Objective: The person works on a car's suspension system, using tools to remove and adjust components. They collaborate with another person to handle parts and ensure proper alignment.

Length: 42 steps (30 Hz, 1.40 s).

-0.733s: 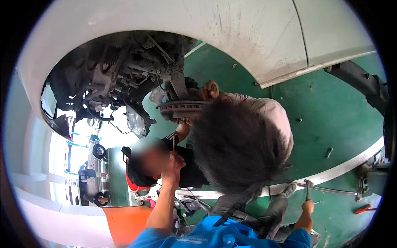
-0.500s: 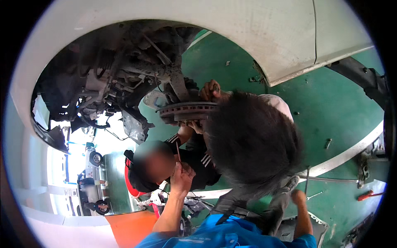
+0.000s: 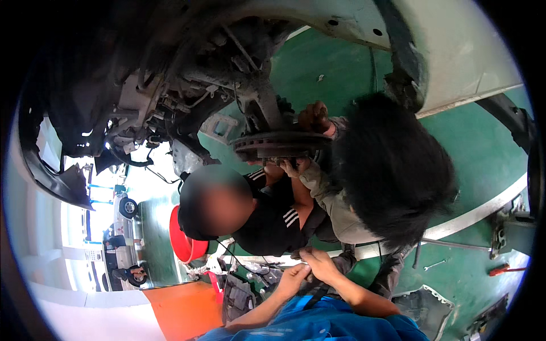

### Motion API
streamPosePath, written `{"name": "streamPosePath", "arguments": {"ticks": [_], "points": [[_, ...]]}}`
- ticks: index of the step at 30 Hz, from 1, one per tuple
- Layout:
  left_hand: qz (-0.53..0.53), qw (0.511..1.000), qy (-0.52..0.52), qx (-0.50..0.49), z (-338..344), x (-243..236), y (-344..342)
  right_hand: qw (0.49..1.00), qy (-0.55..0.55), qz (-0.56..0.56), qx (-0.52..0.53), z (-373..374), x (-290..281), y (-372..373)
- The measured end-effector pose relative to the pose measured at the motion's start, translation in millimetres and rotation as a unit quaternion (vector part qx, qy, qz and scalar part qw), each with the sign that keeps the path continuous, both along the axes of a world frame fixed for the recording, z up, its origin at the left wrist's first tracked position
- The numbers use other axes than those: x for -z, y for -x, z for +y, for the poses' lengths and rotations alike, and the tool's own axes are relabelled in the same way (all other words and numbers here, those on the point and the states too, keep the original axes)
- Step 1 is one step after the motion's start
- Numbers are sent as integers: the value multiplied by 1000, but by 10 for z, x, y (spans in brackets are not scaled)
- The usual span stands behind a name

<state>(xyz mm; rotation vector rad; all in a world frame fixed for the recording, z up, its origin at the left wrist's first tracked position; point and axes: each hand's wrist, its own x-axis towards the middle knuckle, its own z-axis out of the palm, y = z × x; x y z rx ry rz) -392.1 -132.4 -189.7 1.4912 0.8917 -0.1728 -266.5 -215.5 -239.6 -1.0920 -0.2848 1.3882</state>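
Note:
My left hand (image 3: 294,279) and my right hand (image 3: 320,265) come together in front of my blue shirt, fingers closed and fingertips nearly touching. Whatever sits between them is too small or hidden to make out. Beyond them is a brake disc (image 3: 250,146) on the hub under a raised car. A dark-haired person leans over it, one hand (image 3: 316,117) above the disc and another hand (image 3: 296,167) at its underside. A second person in a black shirt (image 3: 270,219) with white sleeve stripes crouches to the left, arms reaching beneath the disc.
Overhead are the wheel arch and dark suspension parts (image 3: 259,102). A red tub (image 3: 186,241) stands at left. On the green floor at right lie a wrench (image 3: 435,265), a red-handled tool (image 3: 506,270) and a dark panel (image 3: 429,310). Another vehicle (image 3: 122,250) stands far left.
My left hand has come down from its raised position, where it held a thin stick. My right hand has moved in from the right to meet it. The view has shifted closer under the wheel arch.

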Motion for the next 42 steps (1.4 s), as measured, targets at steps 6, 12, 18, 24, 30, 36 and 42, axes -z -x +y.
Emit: {"name": "streamPosePath", "arguments": {"ticks": [6,12,18,24,30,36,42], "points": [[116,987,-38,106,412,-95,-214,970,-41,-52,232,61,345,31],[-42,978,-204,11,1089,-171,-586,982,76,-153,83,-138,242,-308],[-160,753,-637,-33,1859,-941,-1852,885,216,-413,11,-747,798,-118],[-192,812,-549,-43,2741,-1147,-2948,891,292,-347,-32,-1170,1053,-28],[-224,859,-460,-23,2766,-1160,-2937,903,281,-325,7,-1192,1176,32],[-237,898,-371,-13,2908,-1209,-2871,888,266,-375,31,-1122,1200,-37],[-222,899,-374,-39,2890,-1218,-2982,892,249,-376,29,-1161,1220,-122]]}}
